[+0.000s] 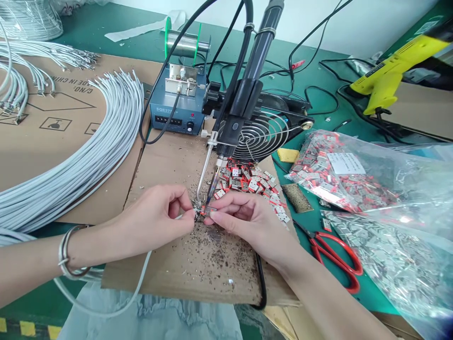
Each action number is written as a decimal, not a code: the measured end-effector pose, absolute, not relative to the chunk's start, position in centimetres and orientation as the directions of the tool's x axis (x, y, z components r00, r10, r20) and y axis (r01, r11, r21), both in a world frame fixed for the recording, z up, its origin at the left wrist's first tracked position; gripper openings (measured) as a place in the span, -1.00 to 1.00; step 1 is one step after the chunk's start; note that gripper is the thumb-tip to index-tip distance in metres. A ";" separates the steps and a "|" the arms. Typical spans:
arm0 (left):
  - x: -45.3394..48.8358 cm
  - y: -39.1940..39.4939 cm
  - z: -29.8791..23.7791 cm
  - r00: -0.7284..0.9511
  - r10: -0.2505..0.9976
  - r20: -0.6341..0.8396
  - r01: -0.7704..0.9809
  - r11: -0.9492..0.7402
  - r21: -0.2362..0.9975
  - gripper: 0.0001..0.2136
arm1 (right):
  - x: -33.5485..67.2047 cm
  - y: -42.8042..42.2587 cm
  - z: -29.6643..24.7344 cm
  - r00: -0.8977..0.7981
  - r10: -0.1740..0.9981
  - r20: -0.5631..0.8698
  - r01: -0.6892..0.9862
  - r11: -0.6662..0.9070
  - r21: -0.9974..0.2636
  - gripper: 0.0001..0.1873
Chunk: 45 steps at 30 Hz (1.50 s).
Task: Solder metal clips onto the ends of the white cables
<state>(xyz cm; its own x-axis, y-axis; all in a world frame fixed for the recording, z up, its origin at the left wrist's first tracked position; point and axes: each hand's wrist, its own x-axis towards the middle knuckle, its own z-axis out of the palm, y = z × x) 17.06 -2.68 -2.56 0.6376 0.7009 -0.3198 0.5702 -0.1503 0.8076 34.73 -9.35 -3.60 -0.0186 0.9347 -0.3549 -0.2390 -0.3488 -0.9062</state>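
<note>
My left hand (pixel 161 217) is closed in a pinch on the end of a grey cable (pixel 139 278) that trails back under my wrist. My right hand (pixel 244 215) pinches a small red connector (pixel 206 211) against that cable end. Both fingertips meet on the speckled cardboard pad (pixel 198 259), right under the tip of the fixed soldering iron (pixel 212 182) and its bent solder feed tube (pixel 201 182). A pile of red connectors (pixel 251 182) lies just behind my right hand.
A big bundle of grey cables (pixel 85 156) curves across cardboard on the left. The blue soldering station (pixel 177 115) with a solder spool (pixel 184 43) and a fan (pixel 265 134) stand behind. Bags of connectors (pixel 339 172), red scissors (pixel 336 257) and a yellow glue gun (pixel 392 71) are on the right.
</note>
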 end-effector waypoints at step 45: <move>17.7 -1.9 -1.6 0.688 0.608 -0.397 0.525 -0.038 0.850 -0.89 | 34.7 -9.3 -3.4 -0.026 0.933 -0.359 -0.129 -0.359 -0.924 -0.86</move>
